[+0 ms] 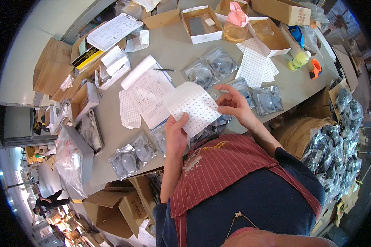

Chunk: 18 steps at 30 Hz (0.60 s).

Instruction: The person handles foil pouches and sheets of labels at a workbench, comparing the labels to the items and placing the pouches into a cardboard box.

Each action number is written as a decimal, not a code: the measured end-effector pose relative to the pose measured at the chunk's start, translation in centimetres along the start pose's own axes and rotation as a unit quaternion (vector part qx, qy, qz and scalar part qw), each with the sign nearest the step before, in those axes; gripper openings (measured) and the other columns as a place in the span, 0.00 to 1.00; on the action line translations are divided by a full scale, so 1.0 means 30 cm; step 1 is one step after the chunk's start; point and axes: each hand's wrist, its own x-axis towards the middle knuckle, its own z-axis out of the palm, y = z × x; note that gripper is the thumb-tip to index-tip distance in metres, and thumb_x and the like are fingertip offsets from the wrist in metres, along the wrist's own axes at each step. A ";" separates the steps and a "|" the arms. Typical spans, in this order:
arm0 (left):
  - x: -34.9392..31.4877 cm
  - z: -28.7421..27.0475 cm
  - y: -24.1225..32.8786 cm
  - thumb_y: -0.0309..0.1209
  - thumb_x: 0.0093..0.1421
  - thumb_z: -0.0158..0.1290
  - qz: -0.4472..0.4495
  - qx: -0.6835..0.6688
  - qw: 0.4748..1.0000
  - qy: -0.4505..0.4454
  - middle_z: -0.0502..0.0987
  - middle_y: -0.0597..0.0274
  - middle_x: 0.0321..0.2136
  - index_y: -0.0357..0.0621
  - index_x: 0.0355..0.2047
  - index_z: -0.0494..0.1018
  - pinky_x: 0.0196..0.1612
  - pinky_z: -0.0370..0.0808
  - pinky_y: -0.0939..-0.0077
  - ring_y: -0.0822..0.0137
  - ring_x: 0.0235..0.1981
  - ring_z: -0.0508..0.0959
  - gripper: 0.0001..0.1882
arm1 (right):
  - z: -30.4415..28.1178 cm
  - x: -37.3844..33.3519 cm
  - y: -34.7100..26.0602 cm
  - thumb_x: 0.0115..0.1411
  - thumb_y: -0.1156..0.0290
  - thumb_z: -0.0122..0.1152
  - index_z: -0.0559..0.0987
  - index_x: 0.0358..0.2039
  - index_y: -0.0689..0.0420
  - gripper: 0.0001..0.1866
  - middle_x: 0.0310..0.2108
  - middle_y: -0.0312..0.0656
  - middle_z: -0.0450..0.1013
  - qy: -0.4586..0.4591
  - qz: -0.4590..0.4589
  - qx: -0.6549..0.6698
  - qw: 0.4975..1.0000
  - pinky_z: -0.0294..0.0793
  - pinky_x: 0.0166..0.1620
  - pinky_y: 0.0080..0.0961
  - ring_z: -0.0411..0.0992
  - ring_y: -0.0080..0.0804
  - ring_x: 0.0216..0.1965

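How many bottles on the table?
2: a pink-lidded bottle at the far side, between two open white-sided boxes; a yellow-green bottle farther right, beside an orange object. Others may be hidden in boxes.

The sheet (197, 110) hides some fingers of the left hand (176, 133) and part of the pad (149, 92), whose handwriting is too small to read. The top edge cuts off a carton (281, 12); a distant person (51, 202) is blurred.

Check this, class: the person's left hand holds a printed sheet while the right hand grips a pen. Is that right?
No: in the head view, the pen lies at the edge of the notepad, not in the right hand. The left hand holds the printed sheet.
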 end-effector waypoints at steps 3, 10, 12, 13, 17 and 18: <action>-0.008 0.004 -0.004 0.23 0.62 0.52 -0.003 0.010 1.000 0.011 0.76 0.49 0.49 0.30 0.55 0.66 0.51 0.76 0.67 0.60 0.47 0.78 0.21 | 0.000 0.009 0.012 0.55 0.82 0.60 0.63 0.61 0.55 0.33 0.33 0.35 0.72 -0.002 -0.010 -0.019 1.000 0.68 0.41 0.18 0.70 0.19 0.36; -0.011 -0.009 -0.013 0.22 0.61 0.52 0.008 0.031 0.999 0.018 0.75 0.49 0.49 0.30 0.56 0.65 0.51 0.76 0.66 0.60 0.47 0.78 0.23 | 0.011 0.002 0.009 0.56 0.83 0.59 0.62 0.61 0.55 0.32 0.32 0.35 0.71 -0.016 -0.019 -0.009 1.000 0.69 0.40 0.17 0.70 0.19 0.35; -0.018 -0.006 -0.010 0.22 0.61 0.53 0.011 0.039 0.999 0.011 0.75 0.49 0.49 0.30 0.56 0.65 0.51 0.76 0.66 0.60 0.47 0.78 0.23 | 0.010 0.001 0.007 0.56 0.83 0.59 0.62 0.61 0.55 0.32 0.32 0.34 0.71 -0.019 -0.017 -0.007 1.000 0.68 0.40 0.17 0.69 0.19 0.35; -0.022 -0.003 -0.008 0.22 0.60 0.53 0.015 0.047 0.999 0.005 0.75 0.49 0.49 0.30 0.56 0.65 0.52 0.75 0.66 0.60 0.47 0.78 0.23 | 0.008 0.001 0.005 0.56 0.83 0.59 0.61 0.61 0.55 0.33 0.32 0.34 0.71 -0.022 -0.016 -0.004 1.000 0.68 0.39 0.16 0.69 0.18 0.35; -0.039 0.013 -0.003 0.23 0.60 0.54 0.014 0.092 0.996 -0.016 0.75 0.50 0.49 0.30 0.56 0.65 0.52 0.74 0.67 0.61 0.48 0.77 0.24 | 0.013 0.002 -0.015 0.56 0.82 0.60 0.62 0.62 0.55 0.33 0.32 0.32 0.69 -0.018 -0.014 -0.001 1.000 0.65 0.39 0.14 0.67 0.16 0.35; -0.040 0.016 -0.009 0.24 0.60 0.54 0.022 0.093 0.995 -0.011 0.75 0.51 0.49 0.31 0.56 0.65 0.52 0.73 0.67 0.61 0.48 0.77 0.24 | 0.014 0.001 -0.020 0.56 0.82 0.60 0.62 0.62 0.55 0.33 0.32 0.32 0.68 -0.021 -0.018 -0.008 1.000 0.64 0.38 0.14 0.67 0.16 0.34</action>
